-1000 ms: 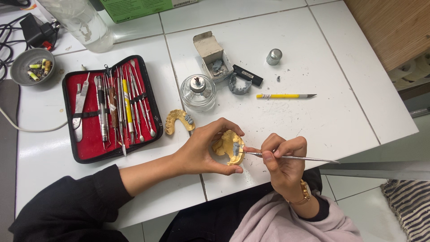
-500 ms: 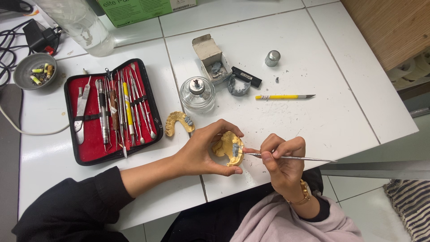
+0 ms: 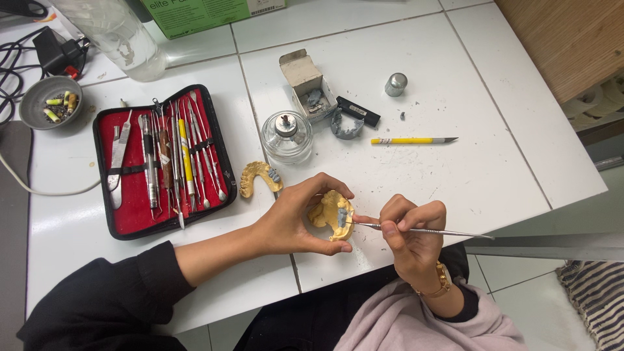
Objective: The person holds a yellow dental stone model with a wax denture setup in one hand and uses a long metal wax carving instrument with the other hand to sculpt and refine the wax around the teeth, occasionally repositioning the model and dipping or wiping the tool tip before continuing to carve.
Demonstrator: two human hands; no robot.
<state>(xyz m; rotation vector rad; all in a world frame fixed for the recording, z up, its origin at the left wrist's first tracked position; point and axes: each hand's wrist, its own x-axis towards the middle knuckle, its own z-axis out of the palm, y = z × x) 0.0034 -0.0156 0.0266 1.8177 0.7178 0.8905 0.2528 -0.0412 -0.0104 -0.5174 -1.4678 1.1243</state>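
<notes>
White tiled worktop (image 3: 455,175), seen from above by the head camera, the only view.

Left hand (image 3: 292,221): closed around a yellow dental cast (image 3: 328,218), thumb below, fingers curled over its top edge. The cast sits at the near edge of the worktop, just left of the right hand, with a small grey patch of wax or similar on its right side.

Right hand (image 3: 409,234): pinched shut in a pen grip on a thin metal carving instrument (image 3: 422,231). The instrument's long axis runs nearly level, left to right. Its tip points left and meets the cast at the grey patch; its tail juts out past the hand to the right. The right hand lies immediately right of the cast and is the working hand; the left only steadies.

Also present: a second yellow cast (image 3: 259,177) lying on the worktop beyond the left hand, a glass spirit lamp (image 3: 286,136), an open red instrument case (image 3: 162,162), and a yellow craft knife (image 3: 413,140) well apart.

Hidden or unclear: the instrument's tip shape is too small to tell; the left palm covers the cast's underside.
</notes>
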